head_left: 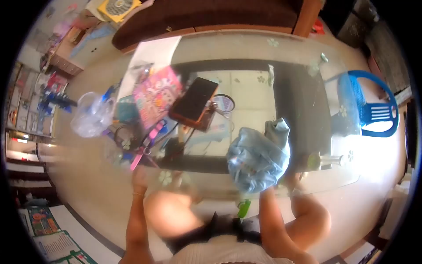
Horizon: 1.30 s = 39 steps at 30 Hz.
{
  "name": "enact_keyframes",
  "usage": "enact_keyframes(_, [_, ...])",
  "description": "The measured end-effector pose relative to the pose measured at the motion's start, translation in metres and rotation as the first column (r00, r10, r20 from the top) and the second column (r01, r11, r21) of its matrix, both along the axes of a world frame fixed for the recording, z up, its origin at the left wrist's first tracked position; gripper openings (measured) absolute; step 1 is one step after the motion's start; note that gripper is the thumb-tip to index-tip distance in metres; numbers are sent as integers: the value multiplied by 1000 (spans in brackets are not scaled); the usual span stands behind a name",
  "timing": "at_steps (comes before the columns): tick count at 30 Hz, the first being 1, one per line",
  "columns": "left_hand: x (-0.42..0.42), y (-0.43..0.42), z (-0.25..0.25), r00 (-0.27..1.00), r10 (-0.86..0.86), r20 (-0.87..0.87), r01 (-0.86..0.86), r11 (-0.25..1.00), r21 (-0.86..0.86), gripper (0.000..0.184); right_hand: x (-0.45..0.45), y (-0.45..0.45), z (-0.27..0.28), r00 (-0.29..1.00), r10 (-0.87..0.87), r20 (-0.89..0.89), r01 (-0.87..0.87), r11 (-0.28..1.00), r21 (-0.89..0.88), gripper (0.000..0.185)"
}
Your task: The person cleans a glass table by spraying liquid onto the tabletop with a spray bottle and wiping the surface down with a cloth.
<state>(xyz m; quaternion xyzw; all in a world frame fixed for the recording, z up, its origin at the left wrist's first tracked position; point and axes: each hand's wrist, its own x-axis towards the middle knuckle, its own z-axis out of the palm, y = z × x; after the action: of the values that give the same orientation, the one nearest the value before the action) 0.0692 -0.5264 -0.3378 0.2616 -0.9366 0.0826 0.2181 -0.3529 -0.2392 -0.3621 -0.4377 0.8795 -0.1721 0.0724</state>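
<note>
A bunched light-blue cloth garment [258,158] is at the glass table's front, right of the middle. My right hand [267,193] reaches up under its lower edge and grips it; the fingers are hidden by the fabric. At the table's near left edge is my left hand [139,178], blurred, just below the end of a pink strap [137,159]. Whether its fingers touch the strap cannot be made out. Beyond the strap lie a dark phone in a brown case [194,103] and a pink cartoon-printed packet [157,94].
A clear plastic bag [91,115] sits at the glass table's [303,110] left side. A blue plastic chair [378,110] stands at the right. Near the front right edge is a small clear stand-like object [327,159]. A brown couch [211,20] lies beyond.
</note>
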Motion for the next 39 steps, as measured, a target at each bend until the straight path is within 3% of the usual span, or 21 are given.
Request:
enact_keyframes(1, [9, 6, 10, 996, 88, 28, -92, 977, 192, 22, 9, 11, 3, 1000, 13, -16, -12, 998, 56, 27])
enact_keyframes(3, [15, 13, 41, 969, 224, 105, -245, 805, 540, 17, 34, 32, 12, 994, 81, -68, -67, 980, 186, 24])
enact_keyframes(6, [27, 33, 103, 906, 305, 293, -379, 280, 882, 14, 78, 60, 50, 934, 347, -88, -283, 865, 414, 22])
enact_keyframes(7, [17, 33, 125, 903, 402, 152, -256, 221, 941, 15, 87, 58, 77, 895, 447, 7, -406, 806, 431, 21])
enact_keyframes(8, [-4, 29, 148, 866, 500, 17, -119, 173, 978, 17, 89, 49, 121, 834, 331, 442, -461, 858, 227, 24])
enact_keyframes(9, [-23, 24, 167, 846, 518, -131, 8, 233, 972, 17, 86, 32, 178, 559, 226, 797, -411, 911, 30, 27])
enact_keyframes(10, [-43, 13, 181, 805, 523, -281, 134, 301, 944, 17, 81, 12, 212, 143, 158, 977, -267, 957, -116, 29])
enact_keyframes(12, [-82, -16, 188, 724, 485, -491, 286, 437, 853, 17, 70, -19, 207, 207, 389, 898, 109, 903, -417, 32])
enact_keyframes(13, [-104, -33, 185, 762, 358, -540, 199, 664, 721, 18, 58, -46, 214, 304, 361, 882, 179, 888, -425, 30])
enact_keyframes(14, [-126, -42, 198, 824, 358, -439, 102, 668, 737, 19, 51, -72, 205, 297, 347, 889, 353, 825, -440, 31])
enact_keyframes(15, [-146, -65, 179, 881, 272, -388, 77, 727, 682, 22, 40, -98, 188, 265, 293, 919, 485, 783, -390, 32])
enact_keyframes(16, [-168, -66, 192, 957, 133, -257, 10, 871, 491, 28, 28, -122, 177, 140, 170, 975, 608, 763, -220, 34])
enact_keyframes(18, [-206, -89, 170, 983, -123, -139, 168, 905, 391, 34, 18, -145, 166, 123, 103, 987, 588, 794, -156, 34])
enact_keyframes(19, [-231, -94, 163, 977, -201, 78, 180, 960, 216, 42, 9, -169, 168, 133, 83, 988, 576, 805, -145, 34])
enact_keyframes(21, [-232, -88, 156, 973, -93, 211, 82, 995, 61, 52, 6, -180, 161, 77, 29, 997, 581, 811, -68, 24])
enact_keyframes(24, [-224, -115, 156, 937, -222, 269, 93, 902, 422, 50, 0, -183, 143, -3, 86, 996, 551, 831, -70, 10])
enact_keyframes(27, [-192, -138, 134, 945, -272, 181, 199, 918, 342, 46, 7, -184, 145, 16, 216, 976, 623, 761, -179, 4])
enact_keyframes(28, [-182, -142, 136, 948, -250, 197, 158, 907, 391, 49, 7, -185, 144, 11, 281, 960, 600, 766, -231, 1])
enact_keyframes(32, [-135, -158, 137, 967, -197, 163, 135, 934, 331, 57, 12, -190, 143, 179, 381, 907, 509, 753, -417, 4])
enact_keyframes(36, [-115, -162, 147, 963, -33, 266, -70, 926, 370, 56, 28, -225, 167, 301, 490, 818, 338, 747, -572, 11])
enact_keyframes(39, [-104, -174, 127, 990, -101, 101, 76, 971, 227, 52, 46, -274, 175, 324, 589, 740, 276, 689, -670, 14])
